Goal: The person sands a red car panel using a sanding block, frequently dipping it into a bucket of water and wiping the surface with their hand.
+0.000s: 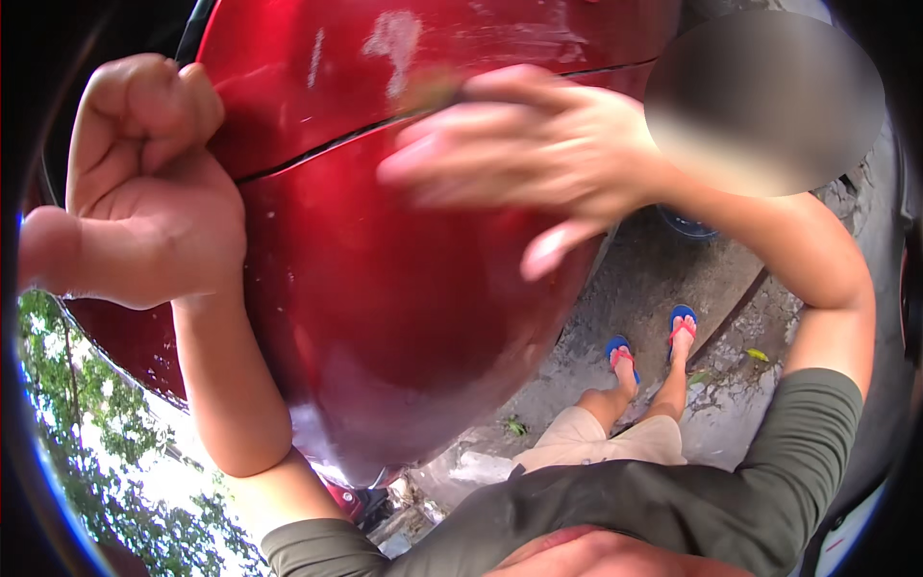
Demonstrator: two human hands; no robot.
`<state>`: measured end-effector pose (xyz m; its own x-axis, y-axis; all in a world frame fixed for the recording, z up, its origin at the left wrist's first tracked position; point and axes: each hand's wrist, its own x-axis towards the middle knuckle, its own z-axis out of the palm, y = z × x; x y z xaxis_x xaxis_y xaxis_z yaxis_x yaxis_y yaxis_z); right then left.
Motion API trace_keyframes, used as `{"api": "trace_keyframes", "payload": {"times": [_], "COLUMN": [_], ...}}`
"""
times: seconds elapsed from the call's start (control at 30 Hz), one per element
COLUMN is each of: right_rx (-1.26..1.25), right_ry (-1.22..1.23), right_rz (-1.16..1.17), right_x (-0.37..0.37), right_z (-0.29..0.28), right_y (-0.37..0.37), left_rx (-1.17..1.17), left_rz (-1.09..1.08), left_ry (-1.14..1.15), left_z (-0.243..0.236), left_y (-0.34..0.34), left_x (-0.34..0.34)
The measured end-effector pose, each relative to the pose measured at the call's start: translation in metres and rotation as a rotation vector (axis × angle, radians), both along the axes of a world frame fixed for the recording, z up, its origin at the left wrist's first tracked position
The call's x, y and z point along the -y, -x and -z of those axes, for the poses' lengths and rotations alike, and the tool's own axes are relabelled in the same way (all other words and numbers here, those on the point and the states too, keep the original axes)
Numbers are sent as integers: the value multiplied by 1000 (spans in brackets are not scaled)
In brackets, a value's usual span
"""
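The left hand (159, 192) is raised beside the glossy red, curved vehicle panel (385, 298), fingers curled toward the palm, thumb jutting outward; whether it holds anything, I cannot tell; the right hand (538, 159), blurred, is spread over the panel, fingers stretched and thumb well apart; a blurred brownish patch (430, 93) shows by its fingertips, touching or not unclear; the panel, crossed by a thin dark seam (322, 149), lies before the person.

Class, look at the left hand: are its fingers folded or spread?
Folded: on the left hand, the fingers curl in toward the palm, while the thumb sticks out sideways.
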<state>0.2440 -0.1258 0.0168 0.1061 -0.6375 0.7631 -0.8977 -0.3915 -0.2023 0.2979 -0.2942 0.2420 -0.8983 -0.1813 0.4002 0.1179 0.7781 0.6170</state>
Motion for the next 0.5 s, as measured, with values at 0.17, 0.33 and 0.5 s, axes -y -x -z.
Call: {"api": "trace_keyframes", "payload": {"times": [0.17,0.33,0.5], "right_rx": [23,189,367], "right_ry": [10,-56,73], "right_rz": [-32,374,384], "right_x": [7,-77,-7], "right_z": [-23,88,-53], "right_y": [-20,-23,-141], "left_rx": [72,35,31], "left_rz": [148,9,-30], "left_ry": [-284,51,43], "left_z": [-30,-27,-58], "left_y": [-24,-4,-28], "left_x": [25,-24,-16]}}
